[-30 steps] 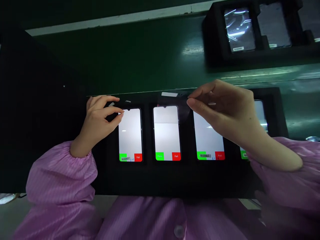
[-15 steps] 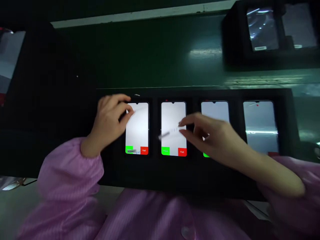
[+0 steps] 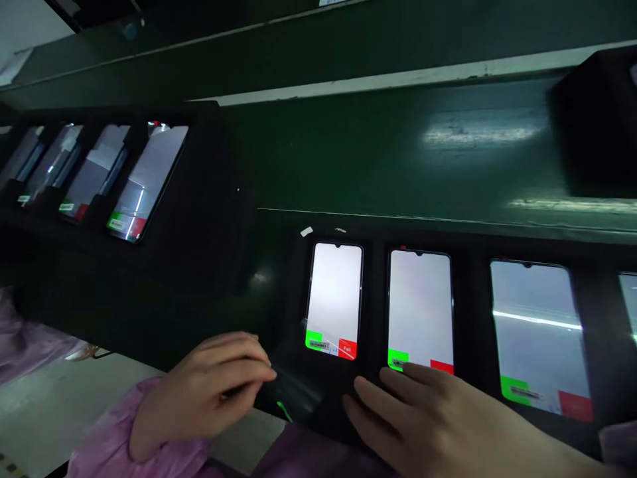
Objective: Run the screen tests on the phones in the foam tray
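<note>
Several lit smartphones lie face up in a black tray (image 3: pixel 373 312). The leftmost phone (image 3: pixel 336 295) has a barcode label (image 3: pixel 319 344) across its green corner. My right hand (image 3: pixel 423 418) lies over the bottom edge of the second phone (image 3: pixel 421 305), fingers stretched out and apart. Near its fingertips, a small label (image 3: pixel 397 363) sits on that phone's green corner. A third phone (image 3: pixel 537 325) carries a label too. My left hand (image 3: pixel 209 385) hovers left of the tray, thumb and fingers pinched together; what they hold, if anything, I cannot make out.
Another black tray (image 3: pixel 199 192) with several phones (image 3: pixel 152 179) stands at the left. A dark block (image 3: pixel 592 126) is at the far right on the green bench (image 3: pixel 338 159). White scraps (image 3: pixel 306 232) lie above the leftmost phone. A pink sleeve (image 3: pixel 34 338) shows at the left edge.
The view has swung left. My right hand has let go of the small strip it pinched; a label now shows on the second phone. My left hand has moved off the leftmost phone, toward me.
</note>
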`<state>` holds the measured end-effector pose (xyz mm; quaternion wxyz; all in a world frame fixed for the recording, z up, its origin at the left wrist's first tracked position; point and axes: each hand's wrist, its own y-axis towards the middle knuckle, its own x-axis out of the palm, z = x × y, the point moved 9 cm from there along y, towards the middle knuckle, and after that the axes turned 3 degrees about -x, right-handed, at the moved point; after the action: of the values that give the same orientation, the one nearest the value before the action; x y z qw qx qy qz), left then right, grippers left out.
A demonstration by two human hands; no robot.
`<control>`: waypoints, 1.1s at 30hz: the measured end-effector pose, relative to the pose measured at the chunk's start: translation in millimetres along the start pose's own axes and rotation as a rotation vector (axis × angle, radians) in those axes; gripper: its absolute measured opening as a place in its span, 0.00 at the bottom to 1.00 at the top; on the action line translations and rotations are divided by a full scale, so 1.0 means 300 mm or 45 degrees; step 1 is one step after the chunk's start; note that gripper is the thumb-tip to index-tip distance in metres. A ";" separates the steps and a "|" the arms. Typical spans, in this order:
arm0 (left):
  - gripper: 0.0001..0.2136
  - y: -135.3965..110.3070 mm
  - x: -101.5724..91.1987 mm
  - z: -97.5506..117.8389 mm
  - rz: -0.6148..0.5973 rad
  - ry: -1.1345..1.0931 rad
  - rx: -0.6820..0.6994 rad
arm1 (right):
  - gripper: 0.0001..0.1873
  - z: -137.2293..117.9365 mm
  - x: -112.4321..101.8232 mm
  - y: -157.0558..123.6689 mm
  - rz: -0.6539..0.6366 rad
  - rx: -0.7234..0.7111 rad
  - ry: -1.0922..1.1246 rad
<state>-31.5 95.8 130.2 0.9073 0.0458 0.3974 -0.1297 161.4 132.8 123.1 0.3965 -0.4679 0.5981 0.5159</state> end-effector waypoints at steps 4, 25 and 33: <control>0.10 0.065 -0.068 -0.072 0.220 0.007 0.066 | 0.06 0.003 0.037 0.031 -0.036 -0.061 -0.032; 0.18 0.243 0.159 -0.282 0.938 -1.073 -0.324 | 0.07 0.676 0.067 0.062 0.452 1.035 1.310; 0.20 0.266 0.135 -0.284 0.937 -1.033 -0.293 | 0.07 0.705 0.018 -0.005 0.745 1.350 1.606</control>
<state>-44.1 180.3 41.0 0.9721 0.0284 -0.0141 0.2325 159.8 341.0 85.1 0.0087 -0.2476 0.9632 -0.1044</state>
